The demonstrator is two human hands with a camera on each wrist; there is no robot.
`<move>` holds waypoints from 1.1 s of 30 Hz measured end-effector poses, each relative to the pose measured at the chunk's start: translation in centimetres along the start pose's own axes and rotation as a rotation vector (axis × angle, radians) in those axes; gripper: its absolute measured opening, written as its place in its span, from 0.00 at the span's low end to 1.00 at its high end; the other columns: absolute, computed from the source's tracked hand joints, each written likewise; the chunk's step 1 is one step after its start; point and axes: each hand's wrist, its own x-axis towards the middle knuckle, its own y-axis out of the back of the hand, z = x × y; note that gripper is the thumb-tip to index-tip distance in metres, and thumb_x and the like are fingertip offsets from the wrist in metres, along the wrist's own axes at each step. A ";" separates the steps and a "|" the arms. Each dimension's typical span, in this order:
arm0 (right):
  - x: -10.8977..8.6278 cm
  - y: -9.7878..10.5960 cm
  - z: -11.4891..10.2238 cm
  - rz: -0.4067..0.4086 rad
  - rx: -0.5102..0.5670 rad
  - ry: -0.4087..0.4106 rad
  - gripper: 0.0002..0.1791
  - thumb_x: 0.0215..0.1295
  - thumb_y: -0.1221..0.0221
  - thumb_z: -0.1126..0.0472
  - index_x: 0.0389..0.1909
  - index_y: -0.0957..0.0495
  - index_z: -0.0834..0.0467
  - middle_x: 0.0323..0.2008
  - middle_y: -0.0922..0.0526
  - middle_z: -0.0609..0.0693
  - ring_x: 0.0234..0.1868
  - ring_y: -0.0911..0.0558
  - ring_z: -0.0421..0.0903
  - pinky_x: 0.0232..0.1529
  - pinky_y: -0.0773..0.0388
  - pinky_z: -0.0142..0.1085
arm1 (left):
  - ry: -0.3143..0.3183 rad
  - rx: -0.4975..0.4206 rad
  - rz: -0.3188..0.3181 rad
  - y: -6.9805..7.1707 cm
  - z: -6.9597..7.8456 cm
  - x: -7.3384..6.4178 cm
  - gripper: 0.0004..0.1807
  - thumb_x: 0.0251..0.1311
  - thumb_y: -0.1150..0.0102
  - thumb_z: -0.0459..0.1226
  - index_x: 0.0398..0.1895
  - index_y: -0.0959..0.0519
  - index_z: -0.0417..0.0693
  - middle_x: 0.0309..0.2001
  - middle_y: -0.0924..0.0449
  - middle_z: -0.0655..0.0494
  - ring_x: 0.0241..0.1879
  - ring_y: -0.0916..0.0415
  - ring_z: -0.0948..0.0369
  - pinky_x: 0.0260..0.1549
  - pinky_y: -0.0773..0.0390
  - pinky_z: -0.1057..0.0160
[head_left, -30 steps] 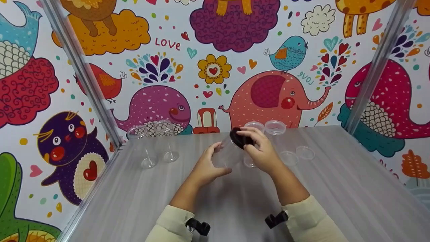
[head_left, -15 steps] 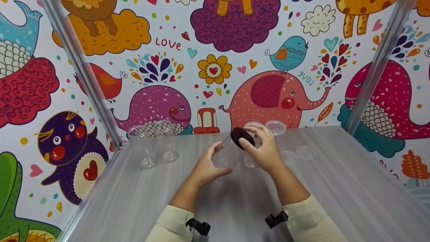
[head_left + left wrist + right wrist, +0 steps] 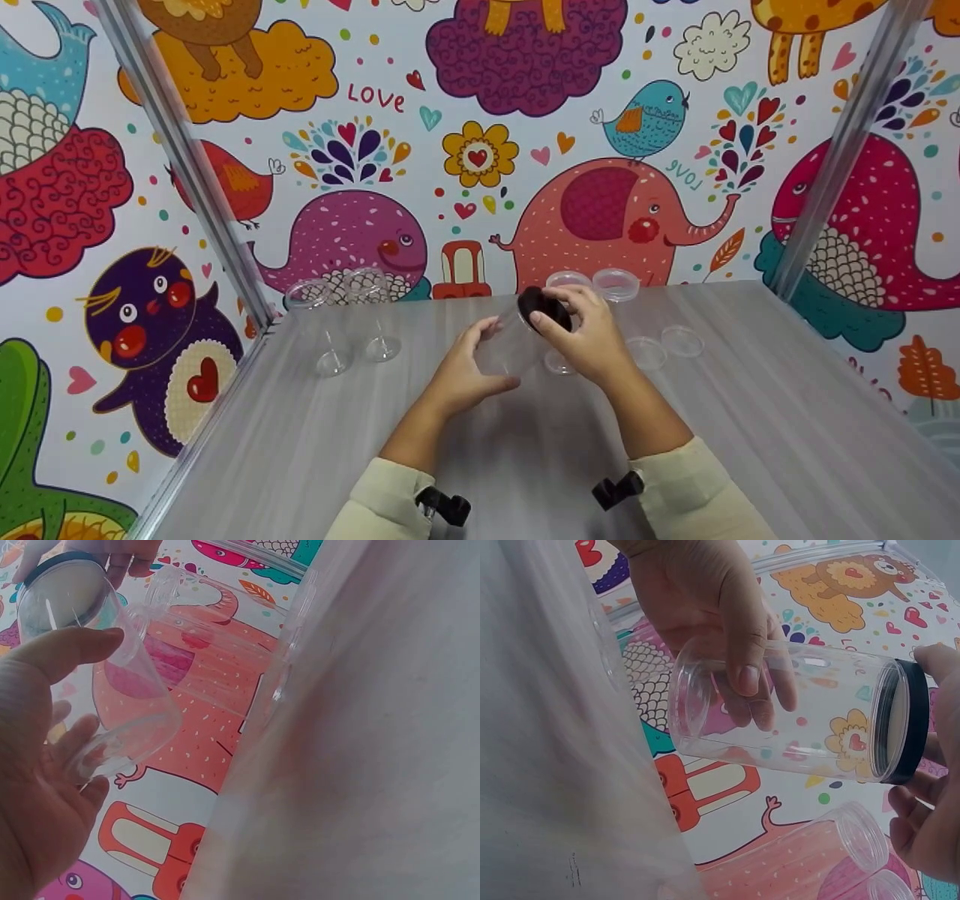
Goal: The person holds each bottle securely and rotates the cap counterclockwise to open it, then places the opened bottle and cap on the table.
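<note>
A clear plastic jar (image 3: 780, 712) is held above the table, tilted, with its capped end toward the right hand. My left hand (image 3: 461, 371) grips the jar's body, thumb on one side and fingers around the other, as the left wrist view shows. On the jar's mouth sits a black lid (image 3: 541, 307). My right hand (image 3: 592, 334) pinches that lid by its rim, thumb on the near side and fingers on the far side. Behind the right hand stand two clear open jars (image 3: 616, 285), partly hidden by it.
Two more clear jars (image 3: 319, 330) stand at the back left of the grey table (image 3: 337, 442). Two clear discs (image 3: 682, 341) show on the tabletop at the back right; one may be a jar's base. A patterned wall (image 3: 480, 210) closes off the back, with metal posts (image 3: 832, 157) at the sides.
My right hand's thumb and fingers have shifted around the black lid's rim, and the lid has turned or tilted slightly. The left hand keeps its grip on the jar almost unmoved.
</note>
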 end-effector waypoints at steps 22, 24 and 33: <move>-0.3 0.1 0.1 -0.106 0.135 0.143 0.28 0.69 0.48 0.66 0.66 0.17 0.42 0.75 0.23 0.40 0.79 0.29 0.49 0.76 0.26 0.57 | -0.013 -0.018 -0.003 0.1 -0.2 0.1 0.55 0.49 0.16 0.48 0.81 0.36 0.60 0.76 0.29 0.57 0.78 0.34 0.53 0.80 0.34 0.38; -0.3 0.1 0.1 -0.101 0.147 0.157 0.27 0.70 0.46 0.65 0.66 0.17 0.44 0.74 0.23 0.43 0.78 0.28 0.51 0.75 0.25 0.57 | -0.009 -0.019 -0.003 0.1 -0.1 0.1 0.54 0.50 0.16 0.46 0.81 0.36 0.60 0.76 0.29 0.57 0.79 0.34 0.53 0.80 0.34 0.38; 0.0 0.2 0.0 0.003 0.000 0.051 0.29 0.69 0.34 0.41 0.68 0.18 0.48 0.68 0.19 0.53 0.66 0.22 0.57 0.66 0.19 0.60 | 0.025 0.012 0.008 0.0 0.4 -0.2 0.56 0.46 0.16 0.52 0.81 0.36 0.63 0.77 0.30 0.56 0.78 0.33 0.52 0.78 0.32 0.37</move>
